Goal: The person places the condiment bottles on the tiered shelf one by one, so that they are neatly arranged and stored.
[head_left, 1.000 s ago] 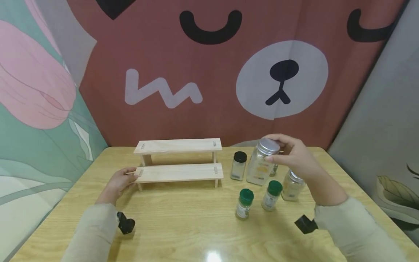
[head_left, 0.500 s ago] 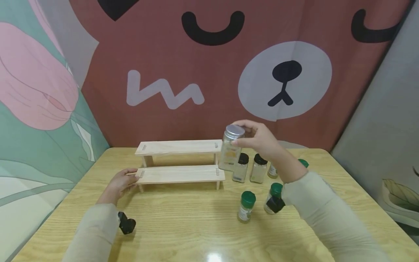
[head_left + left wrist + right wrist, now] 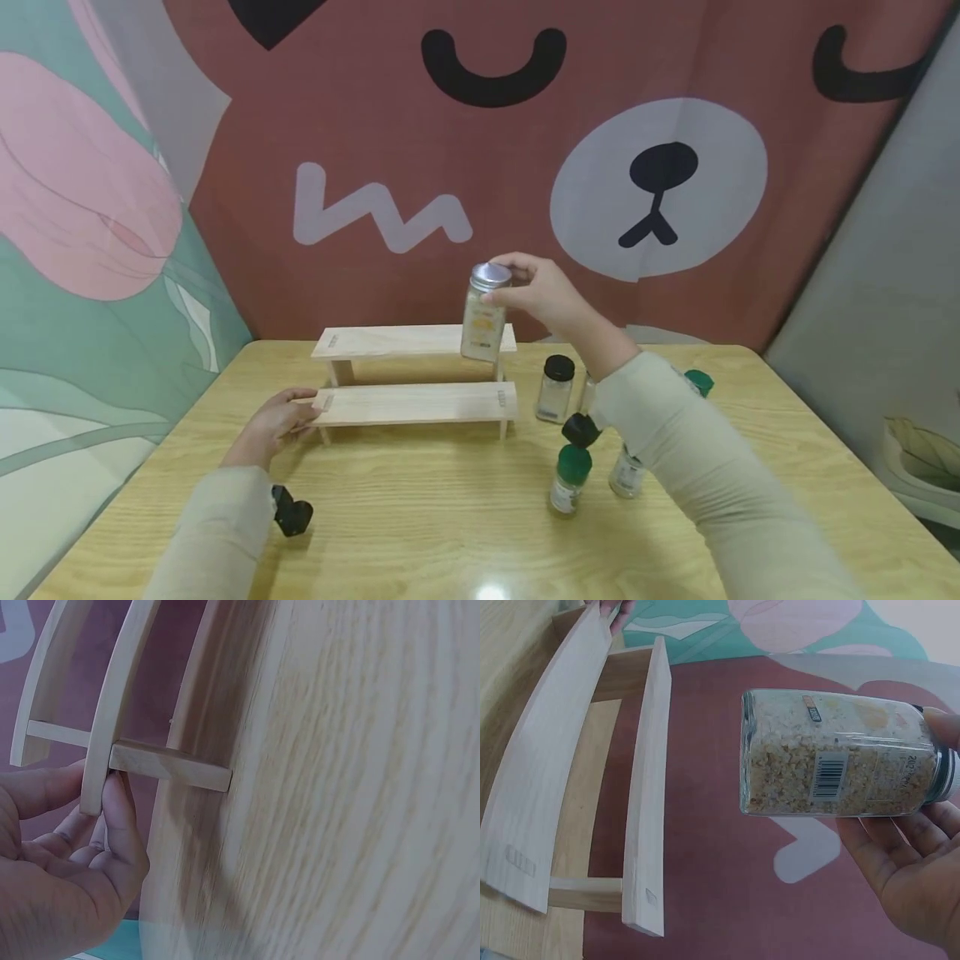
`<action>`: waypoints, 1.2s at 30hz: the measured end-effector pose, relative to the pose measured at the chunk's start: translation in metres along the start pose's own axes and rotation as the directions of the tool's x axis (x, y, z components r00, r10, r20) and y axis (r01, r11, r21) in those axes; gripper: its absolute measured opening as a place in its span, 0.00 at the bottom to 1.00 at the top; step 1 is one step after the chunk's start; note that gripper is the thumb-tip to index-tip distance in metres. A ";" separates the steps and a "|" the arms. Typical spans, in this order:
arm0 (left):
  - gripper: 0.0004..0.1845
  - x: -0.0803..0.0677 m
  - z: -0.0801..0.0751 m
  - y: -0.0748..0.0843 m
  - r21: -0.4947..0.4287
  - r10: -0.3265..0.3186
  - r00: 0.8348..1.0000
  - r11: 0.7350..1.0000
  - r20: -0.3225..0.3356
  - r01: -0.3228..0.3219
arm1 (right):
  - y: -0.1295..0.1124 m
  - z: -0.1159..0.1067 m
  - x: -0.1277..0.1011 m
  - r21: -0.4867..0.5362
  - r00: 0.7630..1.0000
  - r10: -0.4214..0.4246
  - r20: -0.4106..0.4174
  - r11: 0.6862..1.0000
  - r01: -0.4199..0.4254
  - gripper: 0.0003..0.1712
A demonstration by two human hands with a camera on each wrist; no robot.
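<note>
My right hand [image 3: 525,283] grips a glass spice jar [image 3: 482,321] by its silver lid and holds it in the air over the right end of the top step of a two-step wooden rack [image 3: 412,402]. In the right wrist view the jar [image 3: 832,754] shows pale granules and a barcode label, and the rack [image 3: 547,772] lies to the left of my right hand [image 3: 915,877]. My left hand [image 3: 273,419] is at the left end of the lower step. The left wrist view shows my left hand [image 3: 67,855] with thumb and fingers pinching the end of that board [image 3: 97,772].
On the wooden table [image 3: 420,525], right of the rack, stand a black-lidded jar [image 3: 555,389], a green-lidded bottle [image 3: 566,477] and a bottle [image 3: 626,473] partly behind my sleeve; a green lid [image 3: 699,382] shows farther right. A bear-patterned cloth hangs behind.
My right hand has carried the silver-lidded jar up and to the left, from among the other bottles to above the rack's right end. The left hand has stayed on the lower step.
</note>
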State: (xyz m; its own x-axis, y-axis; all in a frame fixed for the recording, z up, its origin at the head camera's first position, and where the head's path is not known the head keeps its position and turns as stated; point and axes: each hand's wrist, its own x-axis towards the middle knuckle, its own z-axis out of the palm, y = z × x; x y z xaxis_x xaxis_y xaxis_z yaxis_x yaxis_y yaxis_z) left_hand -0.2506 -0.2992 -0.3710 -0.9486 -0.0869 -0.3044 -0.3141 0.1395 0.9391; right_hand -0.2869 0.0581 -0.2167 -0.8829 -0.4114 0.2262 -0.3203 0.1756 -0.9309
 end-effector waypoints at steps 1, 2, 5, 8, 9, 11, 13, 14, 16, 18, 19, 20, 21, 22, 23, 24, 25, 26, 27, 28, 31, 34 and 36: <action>0.29 0.000 0.000 0.000 0.010 -0.003 1.000 1.000 -0.002 0.003 | 0.000 0.002 0.004 0.008 1.000 0.007 -0.003 1.000 -0.007 0.25; 0.29 0.000 0.000 0.001 0.016 -0.005 1.000 1.000 -0.001 0.005 | 0.001 0.005 0.008 0.020 1.000 0.011 -0.002 1.000 -0.011 0.24; 0.29 0.000 0.001 0.001 0.017 -0.009 1.000 1.000 -0.001 0.010 | 0.002 0.014 0.019 0.052 1.000 0.013 0.003 0.999 -0.013 0.24; 0.29 -0.001 0.000 0.001 0.005 -0.001 1.000 1.000 0.007 0.001 | 0.003 0.025 0.028 0.063 1.000 0.018 0.011 0.998 -0.019 0.24; 0.28 -0.001 0.000 0.000 -0.001 0.001 1.000 1.000 0.010 -0.001 | 0.003 0.029 0.032 0.062 1.000 0.022 0.012 0.998 -0.023 0.24; 0.28 -0.001 -0.001 0.000 -0.008 0.005 1.000 1.000 0.012 -0.005 | 0.005 0.037 0.039 0.068 0.999 0.029 0.017 0.997 -0.030 0.24; 0.28 -0.002 -0.001 0.000 -0.010 0.007 1.000 1.000 0.010 -0.007 | 0.006 0.045 0.046 0.067 0.999 0.032 0.018 0.997 -0.034 0.24; 0.28 -0.002 -0.002 0.000 -0.009 0.008 1.000 1.000 0.006 -0.008 | 0.007 0.048 0.049 0.066 0.999 0.032 0.018 0.997 -0.033 0.24; 0.28 -0.002 -0.002 0.000 0.002 0.012 1.000 1.000 0.003 -0.012 | 0.010 0.056 0.055 0.075 1.000 0.023 0.019 0.997 -0.025 0.23; 0.28 -0.002 -0.001 0.000 0.014 0.017 1.000 1.000 0.004 -0.017 | 0.013 0.063 0.060 0.074 0.999 0.028 0.017 0.997 -0.029 0.23; 0.28 -0.001 -0.001 0.000 0.016 0.017 1.000 1.000 0.005 -0.017 | 0.015 0.067 0.062 0.078 0.999 0.032 0.017 0.996 -0.034 0.24; 0.28 -0.001 0.000 0.000 0.018 0.018 1.000 1.000 0.007 -0.018 | 0.017 0.071 0.064 0.088 0.999 0.037 0.019 0.995 -0.038 0.24; 0.28 -0.001 0.000 0.001 0.019 0.017 1.000 1.000 0.008 -0.017 | 0.020 0.075 0.067 0.092 0.999 0.039 0.021 0.995 -0.041 0.24; 0.28 -0.002 0.001 0.001 0.019 0.017 1.000 1.000 0.011 -0.017 | 0.022 0.078 0.069 0.094 0.999 0.045 0.018 0.995 -0.046 0.25; 0.28 -0.002 0.001 0.001 0.022 0.015 1.000 1.000 0.011 -0.015 | 0.025 0.082 0.071 0.092 0.999 0.044 0.014 0.995 -0.045 0.25; 0.28 -0.003 0.000 0.001 0.025 0.017 1.000 1.000 0.015 -0.018 | 0.028 0.086 0.073 0.094 0.999 0.043 0.008 0.995 -0.044 0.25; 0.28 -0.003 0.000 0.001 0.025 0.017 1.000 1.000 0.014 -0.017 | 0.031 0.090 0.076 0.088 0.999 0.037 -0.001 0.995 -0.037 0.25; 0.28 -0.004 0.000 0.000 0.027 0.019 1.000 0.999 0.016 -0.020 | 0.033 0.093 0.078 0.086 1.000 0.028 -0.008 0.996 -0.028 0.24; 0.29 -0.005 -0.001 0.000 0.029 0.020 1.000 0.999 0.015 -0.021 | 0.036 0.097 0.080 0.079 1.000 0.018 -0.017 0.997 -0.017 0.24; 0.29 -0.005 -0.002 0.000 0.031 0.025 1.000 0.999 0.018 -0.025 | 0.038 0.100 0.082 0.073 1.000 0.010 -0.025 0.997 -0.008 0.23; 0.29 -0.005 -0.004 -0.002 0.028 0.029 0.999 0.999 0.017 -0.029 | 0.042 0.110 0.087 0.058 0.999 -0.004 -0.040 0.998 0.006 0.23; 0.30 -0.002 -0.006 -0.004 0.029 0.024 1.000 0.999 0.015 -0.025 | 0.041 0.119 0.090 0.039 0.998 0.003 -0.055 0.999 -0.001 0.24; 0.30 -0.001 -0.007 -0.006 0.021 0.023 1.000 1.000 0.012 -0.024 | 0.039 0.125 0.092 0.024 0.998 0.008 -0.067 1.000 -0.007 0.24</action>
State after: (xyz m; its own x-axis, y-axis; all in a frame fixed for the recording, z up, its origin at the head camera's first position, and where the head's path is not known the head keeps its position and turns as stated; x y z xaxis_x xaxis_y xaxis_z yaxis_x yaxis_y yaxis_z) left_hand -0.2475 -0.3071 -0.3756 -0.9561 -0.0715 -0.2842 -0.2923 0.1617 0.9426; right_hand -0.3378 -0.0845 -0.2679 -0.9066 -0.3490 0.2374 -0.3064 0.1571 -0.9389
